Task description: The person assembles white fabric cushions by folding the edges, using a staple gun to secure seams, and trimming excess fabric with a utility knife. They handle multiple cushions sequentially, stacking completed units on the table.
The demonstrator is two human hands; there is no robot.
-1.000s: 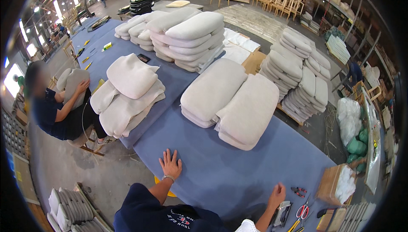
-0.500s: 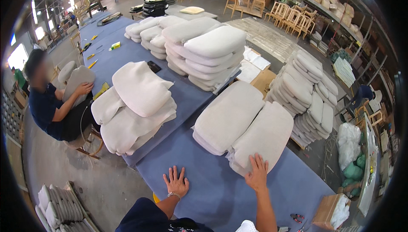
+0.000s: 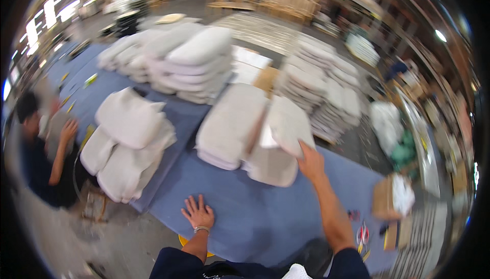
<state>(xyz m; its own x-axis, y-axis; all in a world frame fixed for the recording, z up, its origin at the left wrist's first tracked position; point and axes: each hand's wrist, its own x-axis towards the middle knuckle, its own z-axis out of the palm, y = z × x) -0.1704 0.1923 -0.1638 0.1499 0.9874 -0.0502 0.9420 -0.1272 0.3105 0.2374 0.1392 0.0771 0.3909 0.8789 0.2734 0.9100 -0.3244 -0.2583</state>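
Note:
My left hand [image 3: 198, 212] lies flat with fingers spread on the blue-covered table [image 3: 240, 207]. My right hand [image 3: 310, 160] grips the near right corner of a light grey seat cushion [image 3: 290, 120]. That cushion is tilted up off another pale cushion [image 3: 273, 166] lying flat under it, and a white patch shows between the two. The fingers under the lifted corner are partly hidden. Close on the left stands a stack of similar cushions [image 3: 229, 120], which neither hand touches.
Loosely piled cushions [image 3: 130, 120] sit on the table's left, with a taller stack [image 3: 194, 59] behind. A co-worker [image 3: 43, 146] sits at the far left holding a cushion. Red-handled scissors [image 3: 363, 234] and a cardboard box [image 3: 386, 196] are at the right. More cushions [image 3: 316, 82] stand beyond the table.
My right hand has gone from resting on the right cushion to gripping its corner and raising it. My left hand stays flat on the table. The view has swung to the right.

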